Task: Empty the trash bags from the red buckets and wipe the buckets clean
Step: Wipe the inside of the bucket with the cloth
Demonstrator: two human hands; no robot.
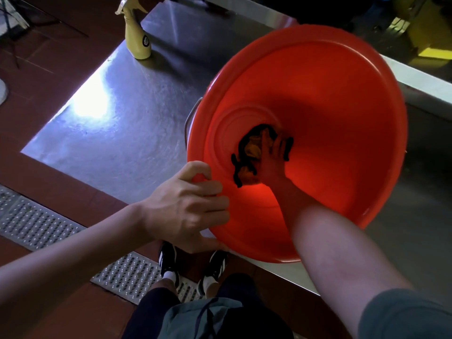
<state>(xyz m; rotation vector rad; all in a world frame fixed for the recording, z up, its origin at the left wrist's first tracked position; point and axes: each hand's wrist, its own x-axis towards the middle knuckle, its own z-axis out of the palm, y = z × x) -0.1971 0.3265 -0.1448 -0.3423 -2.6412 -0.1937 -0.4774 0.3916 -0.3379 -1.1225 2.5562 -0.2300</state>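
A red bucket [330, 77] is tilted toward me on the edge of a steel table [127, 113], its mouth facing the camera. My left hand [188, 209] grips the near-left rim, fingers curled over the edge and inside. My right hand [271, 160] reaches deep inside and presses a crumpled cloth with dark edges [247, 155] against the bucket's bottom. The cloth is partly hidden under my fingers. No trash bag shows in the bucket.
A yellow spray bottle [137, 37] stands at the table's far left edge. The bucket's metal handle [190, 116] hangs at its left side. A perforated floor drain grate [44, 223] runs by my feet on red tiles. A yellow object [425, 33] sits far right.
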